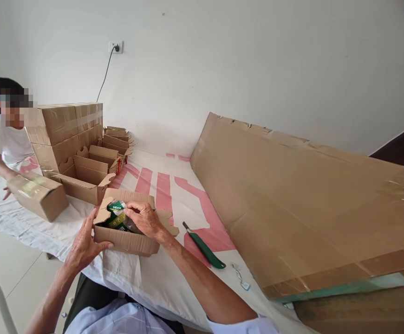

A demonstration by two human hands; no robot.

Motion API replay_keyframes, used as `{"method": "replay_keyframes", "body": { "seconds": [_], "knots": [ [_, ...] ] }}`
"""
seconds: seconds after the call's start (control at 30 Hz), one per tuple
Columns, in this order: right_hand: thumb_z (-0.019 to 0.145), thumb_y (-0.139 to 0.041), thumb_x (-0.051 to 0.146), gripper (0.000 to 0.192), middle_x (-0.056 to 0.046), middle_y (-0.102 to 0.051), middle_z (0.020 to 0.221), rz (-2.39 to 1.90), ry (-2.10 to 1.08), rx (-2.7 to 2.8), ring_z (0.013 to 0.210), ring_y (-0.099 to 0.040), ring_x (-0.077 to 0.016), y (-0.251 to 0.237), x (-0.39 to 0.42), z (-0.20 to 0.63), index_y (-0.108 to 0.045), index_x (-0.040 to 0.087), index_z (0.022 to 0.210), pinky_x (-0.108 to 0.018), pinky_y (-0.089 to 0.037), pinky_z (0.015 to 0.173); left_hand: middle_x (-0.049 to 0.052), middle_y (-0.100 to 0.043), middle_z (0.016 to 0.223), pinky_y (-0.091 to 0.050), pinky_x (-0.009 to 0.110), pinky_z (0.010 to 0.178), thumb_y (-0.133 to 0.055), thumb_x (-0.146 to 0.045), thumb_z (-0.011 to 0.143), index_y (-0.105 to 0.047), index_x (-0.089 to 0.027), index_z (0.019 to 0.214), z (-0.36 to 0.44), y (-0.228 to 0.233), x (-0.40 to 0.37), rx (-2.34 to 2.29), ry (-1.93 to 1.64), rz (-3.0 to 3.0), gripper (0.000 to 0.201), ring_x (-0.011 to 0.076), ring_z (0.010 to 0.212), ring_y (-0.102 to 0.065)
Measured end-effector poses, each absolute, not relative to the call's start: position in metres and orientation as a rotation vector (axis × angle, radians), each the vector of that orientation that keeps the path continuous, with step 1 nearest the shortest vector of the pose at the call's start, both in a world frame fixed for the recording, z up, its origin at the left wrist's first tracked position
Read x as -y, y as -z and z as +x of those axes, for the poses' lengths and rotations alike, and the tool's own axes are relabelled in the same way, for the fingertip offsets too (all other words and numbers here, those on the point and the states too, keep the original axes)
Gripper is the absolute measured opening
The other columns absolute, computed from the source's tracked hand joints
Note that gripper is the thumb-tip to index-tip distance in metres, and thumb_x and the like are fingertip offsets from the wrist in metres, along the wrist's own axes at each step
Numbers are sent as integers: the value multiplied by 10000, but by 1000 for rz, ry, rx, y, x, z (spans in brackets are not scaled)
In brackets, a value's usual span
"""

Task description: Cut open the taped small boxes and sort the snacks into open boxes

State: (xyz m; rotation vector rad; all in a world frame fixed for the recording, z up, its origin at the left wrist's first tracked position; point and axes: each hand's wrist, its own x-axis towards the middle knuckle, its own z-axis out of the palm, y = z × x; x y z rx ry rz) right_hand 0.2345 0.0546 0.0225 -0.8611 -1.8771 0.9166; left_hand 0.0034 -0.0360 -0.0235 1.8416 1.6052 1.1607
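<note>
A small open cardboard box (128,243) stands in front of me on the cloth-covered table, its flaps raised. My left hand (83,243) grips its left corner, with the thumb on the near wall and the fingers on the left side. Inside the box lie green and white packets (118,207) and something dark that I cannot make out. My right hand (144,220) reaches over the box and pinches the edge of a packet between thumb and fingers. To the right of the box lies a green-handled knife (205,248).
Taped cartons (61,125) are stacked at the left, beside a row of open boxes (87,174). A co-worker's hand (10,183) touches a taped box (40,192). A large cardboard sheet (292,199) leans along the right, near a small clear wrapper (241,277).
</note>
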Motion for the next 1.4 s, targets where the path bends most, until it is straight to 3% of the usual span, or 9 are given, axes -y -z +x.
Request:
{"method": "replay_keyframes", "body": {
  "seconds": [0.07, 0.27, 0.53, 0.7, 0.87, 1.0, 1.1, 1.27, 1.4],
  "knots": [
    [909, -604, 418, 258, 21, -614, 698, -882, -957, 1810, 669, -522, -151, -25, -56, 235, -684, 215, 771, -269, -416, 639, 182, -530, 1572, -582, 520, 1003, -842, -507, 817, -320, -274, 1675, 4, 20, 35, -1591, -1171, 1876, 1031, 378, 1267, -651],
    [912, -601, 440, 237, 19, -650, 756, -806, -981, 1733, 706, -541, -163, -31, -52, 235, -694, 228, 864, -284, -445, 694, 198, -559, 1560, -445, 586, 1203, -815, -535, 844, -380, -220, 1642, 10, 12, 23, -1669, -1205, 2019, 961, 412, 1476, -517],
    [919, -648, 485, 274, 15, -627, 740, -748, -977, 1486, 704, -521, -167, -39, -50, 242, -657, 230, 820, -286, -444, 676, 177, -612, 1545, -574, 531, 1033, -780, -417, 865, -412, -227, 1627, 9, 11, 22, -1761, -1048, 2016, 868, 382, 1257, -682],
    [870, -742, 507, 286, 36, -632, 724, -646, -1067, 1261, 667, -525, -148, -50, -59, 243, -665, 236, 816, -279, -460, 669, 154, -725, 1342, -613, 483, 927, -793, -436, 845, -448, -207, 1606, 8, 7, 22, -1757, -1017, 2004, 866, 360, 1093, -741],
    [812, -822, 501, 298, 37, -685, 768, -488, -1132, 1075, 704, -613, -155, -75, -68, 245, -657, 254, 825, -301, -527, 728, 187, -635, 1491, -600, 529, 995, -818, -439, 799, -517, -204, 1542, 7, 3, 22, -1673, -1104, 1927, 835, 352, 1157, -718],
    [767, -879, 501, 332, 53, -692, 742, -416, -1142, 1004, 669, -624, -140, -98, -72, 248, -661, 259, 830, -284, -532, 688, 158, -692, 1376, -607, 530, 986, -821, -470, 810, -618, -235, 1439, 9, -16, 23, -1654, -1368, 1812, 702, 365, 1251, -680],
    [742, -896, 505, 366, 54, -693, 735, -412, -1146, 995, 657, -625, -138, -112, -72, 249, -636, 265, 837, -278, -529, 654, 165, -701, 1385, -600, 530, 1009, -857, -540, 794, -654, -244, 1405, 18, -39, 18, -1502, -1491, 1737, 708, 375, 1295, -666],
    [782, -820, 580, 395, 23, -697, 736, -469, -1136, 1107, 714, -665, -184, -131, -64, 241, -588, 270, 859, -320, -547, 671, 201, -710, 1426, -592, 523, 1046, -949, -608, 675, -645, -206, 1437, 48, -75, -3, -863, -1326, 1573, 913, 415, 1322, -668],
    [813, -772, 660, 444, -13, -736, 841, -512, -1110, 1175, 816, -701, -217, -139, -56, 244, -587, 264, 892, -347, -564, 720, 161, -808, 1242, -585, 537, 1078, -1013, -493, 606, -732, -150, 1302, 67, -95, -11, -758, -1344, 1488, 825, 404, 1197, -740]
  ]
}}
